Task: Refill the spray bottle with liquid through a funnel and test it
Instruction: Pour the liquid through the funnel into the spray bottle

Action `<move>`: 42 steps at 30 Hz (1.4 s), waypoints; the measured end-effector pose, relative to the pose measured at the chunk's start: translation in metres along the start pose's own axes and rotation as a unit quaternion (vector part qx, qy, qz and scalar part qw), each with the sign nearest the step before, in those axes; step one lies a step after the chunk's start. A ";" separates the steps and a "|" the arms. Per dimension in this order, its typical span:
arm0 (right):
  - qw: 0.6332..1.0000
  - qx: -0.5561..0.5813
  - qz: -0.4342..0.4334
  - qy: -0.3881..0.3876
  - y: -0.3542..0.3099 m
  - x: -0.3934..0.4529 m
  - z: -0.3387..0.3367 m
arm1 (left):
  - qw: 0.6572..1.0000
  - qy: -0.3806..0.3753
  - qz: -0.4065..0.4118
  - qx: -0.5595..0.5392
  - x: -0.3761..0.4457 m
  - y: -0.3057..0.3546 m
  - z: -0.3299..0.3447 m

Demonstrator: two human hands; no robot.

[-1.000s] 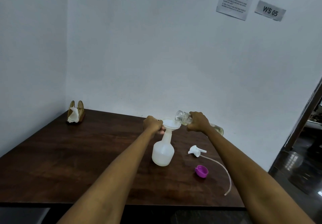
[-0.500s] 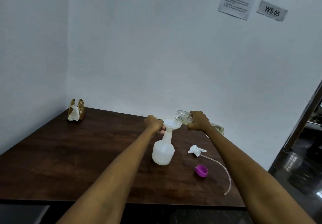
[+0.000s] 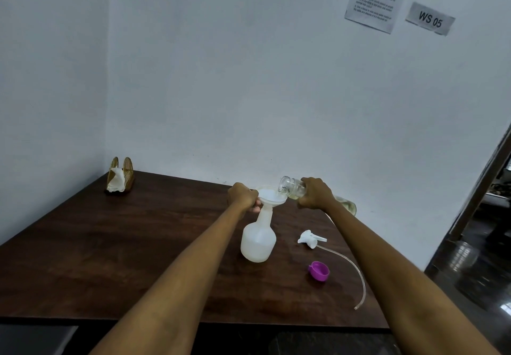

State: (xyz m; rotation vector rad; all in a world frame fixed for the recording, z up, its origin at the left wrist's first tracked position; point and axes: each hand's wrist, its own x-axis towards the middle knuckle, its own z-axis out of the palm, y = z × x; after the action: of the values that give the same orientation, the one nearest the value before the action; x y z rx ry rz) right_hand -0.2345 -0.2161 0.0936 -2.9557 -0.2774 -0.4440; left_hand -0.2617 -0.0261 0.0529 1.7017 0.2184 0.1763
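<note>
A white translucent spray bottle (image 3: 257,240) stands upright on the dark wooden table (image 3: 110,244), with a white funnel (image 3: 269,196) seated in its neck. My left hand (image 3: 243,195) grips the funnel's left rim. My right hand (image 3: 315,193) holds a clear bottle (image 3: 290,187) of pale yellowish liquid tipped nearly flat, its open mouth over the funnel's right edge. The white trigger sprayer head (image 3: 311,238) with its long clear tube (image 3: 356,271) lies on the table to the right. A purple cap (image 3: 318,271) rests in front of it.
A golden napkin holder (image 3: 120,176) with white tissue stands in the back left corner. White walls close the table at the back and left. The table's right edge drops to a dark floor (image 3: 470,271) by a doorway. Papers marked WS 05 hang on the wall.
Both hands, the funnel and the tipped bottle stay almost where they were. Only the view has shifted slightly.
</note>
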 end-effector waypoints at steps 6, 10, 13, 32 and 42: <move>1.000 0.001 0.005 -0.005 0.000 -0.001 0.001 | 1.000 0.001 0.002 0.001 -0.001 0.000 0.000; 1.000 0.000 0.007 -0.002 0.001 -0.001 0.002 | 1.000 -0.001 0.002 0.004 0.000 -0.001 0.000; 1.000 0.003 0.008 -0.001 0.002 -0.002 0.003 | 1.000 -0.001 0.004 0.004 0.000 0.000 0.000; 1.000 -0.003 0.000 -0.004 0.002 -0.005 0.001 | 1.000 0.006 -0.001 0.005 0.003 -0.001 0.003; 1.000 -0.016 0.007 -0.006 0.005 -0.004 0.000 | 1.000 0.007 -0.002 0.008 0.001 0.000 0.002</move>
State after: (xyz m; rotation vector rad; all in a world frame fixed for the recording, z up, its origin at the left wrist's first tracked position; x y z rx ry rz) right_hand -0.2374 -0.2221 0.0921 -2.9900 -0.2524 -0.4343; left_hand -0.2598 -0.0280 0.0524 1.7170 0.2340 0.1842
